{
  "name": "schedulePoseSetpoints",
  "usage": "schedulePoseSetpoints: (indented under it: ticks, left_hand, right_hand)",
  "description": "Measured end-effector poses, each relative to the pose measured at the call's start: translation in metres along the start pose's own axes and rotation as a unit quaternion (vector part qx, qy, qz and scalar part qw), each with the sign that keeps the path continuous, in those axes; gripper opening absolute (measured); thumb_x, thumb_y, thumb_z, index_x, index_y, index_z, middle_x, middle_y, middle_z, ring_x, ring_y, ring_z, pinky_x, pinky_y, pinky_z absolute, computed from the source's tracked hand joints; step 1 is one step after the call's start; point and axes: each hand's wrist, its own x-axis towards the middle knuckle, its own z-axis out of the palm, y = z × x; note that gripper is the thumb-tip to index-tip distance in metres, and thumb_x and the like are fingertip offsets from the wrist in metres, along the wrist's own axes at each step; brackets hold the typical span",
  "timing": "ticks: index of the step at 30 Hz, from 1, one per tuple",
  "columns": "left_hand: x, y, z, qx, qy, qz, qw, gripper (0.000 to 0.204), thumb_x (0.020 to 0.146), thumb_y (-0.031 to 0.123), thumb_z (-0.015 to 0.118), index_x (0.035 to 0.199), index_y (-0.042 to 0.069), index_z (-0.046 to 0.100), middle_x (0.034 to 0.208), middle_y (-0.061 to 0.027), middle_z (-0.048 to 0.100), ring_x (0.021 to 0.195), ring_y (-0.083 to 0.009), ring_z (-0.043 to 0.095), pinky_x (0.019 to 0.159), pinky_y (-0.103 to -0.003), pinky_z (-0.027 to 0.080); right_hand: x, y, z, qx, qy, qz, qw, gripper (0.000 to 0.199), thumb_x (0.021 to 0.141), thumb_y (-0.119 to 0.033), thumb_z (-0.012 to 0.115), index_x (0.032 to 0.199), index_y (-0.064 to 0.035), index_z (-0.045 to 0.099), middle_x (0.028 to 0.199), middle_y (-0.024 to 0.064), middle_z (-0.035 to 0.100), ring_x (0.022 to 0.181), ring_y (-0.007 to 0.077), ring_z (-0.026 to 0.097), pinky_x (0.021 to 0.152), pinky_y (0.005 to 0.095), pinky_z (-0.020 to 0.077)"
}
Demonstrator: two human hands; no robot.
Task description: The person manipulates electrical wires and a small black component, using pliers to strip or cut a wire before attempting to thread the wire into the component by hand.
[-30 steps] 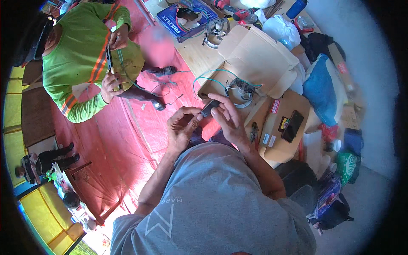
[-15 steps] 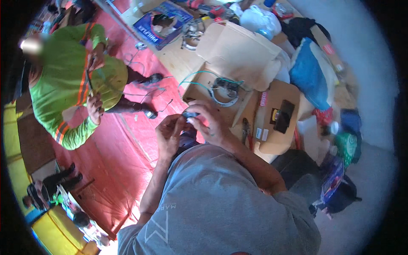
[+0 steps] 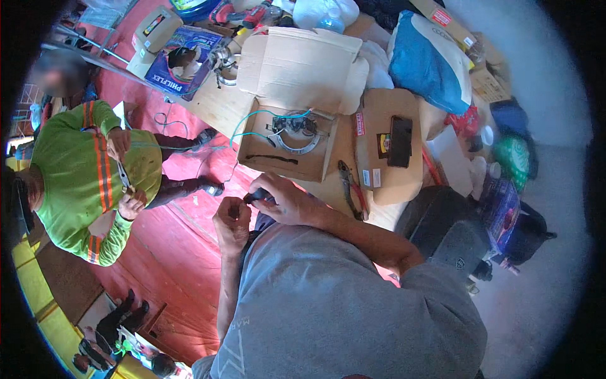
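Note:
My left hand [image 3: 231,222] is closed, its fingers curled up in front of my body; what it pinches, if anything, is hidden. Close beside it, my right hand [image 3: 283,199] is closed around a small black object [image 3: 257,196], whose kind I cannot make out. Just beyond my hands stands an open cardboard box [image 3: 319,172]. Inside it lie a metal ring fixture [image 3: 300,150] with green wires [image 3: 251,115] and a thin black strip [image 3: 271,158].
Right of the box are red-handled pliers [image 3: 351,186] and a cardboard sheet [image 3: 386,189] bearing a black phone [image 3: 400,144]. A blue-and-white sack [image 3: 424,63] lies farther back. At left, a person in a green long-sleeved shirt [image 3: 82,183] holds pliers [image 3: 124,177].
My view has swung, so the table things sit farther left and the box interior shows more. My hands have drawn slightly apart; the right still holds the black object.

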Motion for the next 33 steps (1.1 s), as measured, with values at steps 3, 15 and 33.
schedulePoseSetpoints:
  ticks: [3,15,33]
  left_hand:
    - [0.0,-0.003,0.007,0.003,-0.018,-0.026,1.0,0.004,0.092,0.002,0.065,0.091,-0.001,0.064,0.074,0.001,0.058,0.066,-0.0053,0.051,0.059,-0.025,0.042]
    - [0.018,0.009,0.031,0.147,-0.115,0.068,0.98,0.01,0.085,0.004,0.07,0.088,0.0,0.061,0.066,-0.0051,0.057,0.06,-0.0116,0.05,0.054,-0.032,0.043]
    - [0.027,0.002,0.053,0.231,-0.138,0.168,0.948,0.02,0.082,0.006,0.075,0.089,0.001,0.057,0.077,-0.0198,0.062,0.071,-0.0407,0.065,0.063,-0.047,0.051]
  right_hand:
    - [-0.014,0.013,-0.003,0.07,0.017,0.051,0.996,0.028,0.091,-0.008,0.075,0.115,-0.0049,0.061,0.104,0.0135,0.064,0.091,0.0276,0.068,0.08,0.0391,0.0551]
    - [-0.027,0.02,-0.02,-0.044,-0.039,0.044,0.997,0.02,0.094,-0.016,0.072,0.103,-0.0024,0.061,0.099,0.0196,0.066,0.097,0.039,0.067,0.085,0.0477,0.0535]
    - [-0.043,0.045,-0.031,0.009,0.015,0.092,0.996,0.018,0.096,-0.016,0.073,0.104,0.0002,0.073,0.095,0.0187,0.071,0.089,0.0337,0.071,0.08,0.0428,0.0547]
